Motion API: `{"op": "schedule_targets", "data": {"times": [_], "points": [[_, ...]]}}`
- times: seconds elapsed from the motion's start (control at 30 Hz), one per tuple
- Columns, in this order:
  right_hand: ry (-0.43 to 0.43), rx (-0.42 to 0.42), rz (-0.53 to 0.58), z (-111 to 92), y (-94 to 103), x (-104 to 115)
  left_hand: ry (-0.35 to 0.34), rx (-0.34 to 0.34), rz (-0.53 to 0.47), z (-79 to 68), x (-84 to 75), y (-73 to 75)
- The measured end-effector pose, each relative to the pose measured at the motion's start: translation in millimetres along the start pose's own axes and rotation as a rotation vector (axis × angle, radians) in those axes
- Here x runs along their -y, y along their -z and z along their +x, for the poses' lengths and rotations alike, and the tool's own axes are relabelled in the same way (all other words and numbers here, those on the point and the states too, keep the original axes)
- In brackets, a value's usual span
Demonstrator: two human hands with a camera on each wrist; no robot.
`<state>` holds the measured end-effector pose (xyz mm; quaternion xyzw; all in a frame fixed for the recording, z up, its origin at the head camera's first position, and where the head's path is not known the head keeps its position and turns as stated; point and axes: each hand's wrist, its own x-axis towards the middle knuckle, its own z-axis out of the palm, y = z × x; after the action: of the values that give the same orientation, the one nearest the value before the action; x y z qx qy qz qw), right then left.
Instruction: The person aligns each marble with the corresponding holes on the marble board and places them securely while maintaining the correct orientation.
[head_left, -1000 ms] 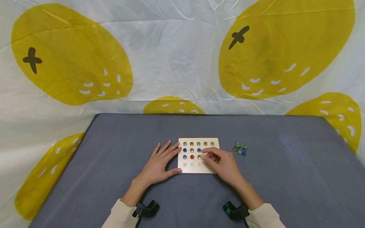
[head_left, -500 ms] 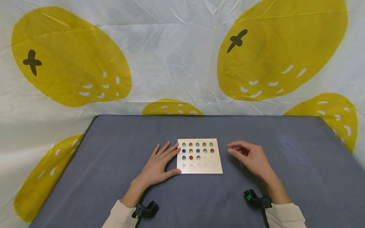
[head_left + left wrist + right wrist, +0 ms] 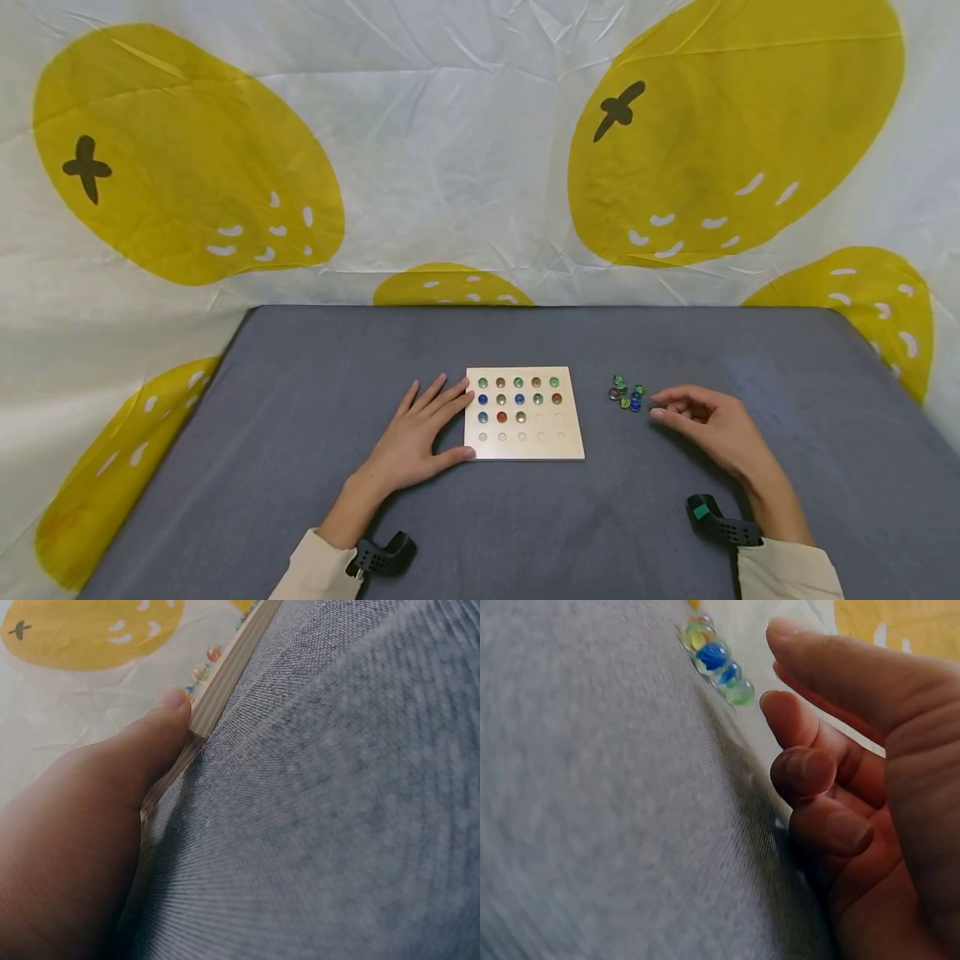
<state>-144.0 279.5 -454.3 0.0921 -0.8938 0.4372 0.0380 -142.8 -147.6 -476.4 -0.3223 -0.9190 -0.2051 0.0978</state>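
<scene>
A pale wooden board lies on the cloth, with rows of round hollows. Glass marbles in green, blue, amber and red fill the two far rows and part of the third; the nearest row's hollows are bare. My left hand rests at the board's left side, fingers spread, fingertips and thumb on its edge. In the left wrist view its thumb touches the board's corner. My right hand hovers just right of a small cluster of loose marbles, fingers loosely bent. The right wrist view shows thumb and fingertips apart from the marbles.
Grey cloth covers the table. Behind the far edge hangs a white curtain with yellow fruit prints. A black wrist camera sits on the left wrist, another wrist camera on the right.
My right hand has moved from above the board to the right, past the loose marbles, which were hidden under it half a second ago. My left hand has stayed on the board's edge.
</scene>
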Motion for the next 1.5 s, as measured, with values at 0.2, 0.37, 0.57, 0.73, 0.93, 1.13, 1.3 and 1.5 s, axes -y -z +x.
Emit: {"op": "schedule_targets", "data": {"times": [0.2,0.37,0.57,0.73,0.93,1.13,1.3,1.5], "points": [[-0.003,0.033,0.046,0,1.0,-6,-0.005,-0.003,-0.001,1.4,-0.2,-0.7],[0.009,0.052,0.052,1,0.3,-6,-0.002,0.002,0.005,2.4,0.2,-1.6],[0.014,0.056,0.042,2,-1.2,-6,0.002,0.000,0.002,2.5,1.0,-2.8],[0.019,0.055,0.042,3,-2.9,-5,0.003,-0.001,0.007,1.9,1.0,-2.9],[0.038,0.050,0.046,5,-4.5,-6,-0.001,-0.006,0.008,1.3,1.3,-3.0],[0.047,0.037,0.020,6,-6.3,-6,0.001,-0.001,0.007,1.6,2.0,-2.1],[0.059,0.010,0.003,7,-7.9,-5,0.002,-0.001,0.009,0.8,1.7,-0.8],[0.083,-0.019,-0.019,6,-10.2,-4,-0.004,-0.002,0.008,1.0,0.9,-0.8]]}}
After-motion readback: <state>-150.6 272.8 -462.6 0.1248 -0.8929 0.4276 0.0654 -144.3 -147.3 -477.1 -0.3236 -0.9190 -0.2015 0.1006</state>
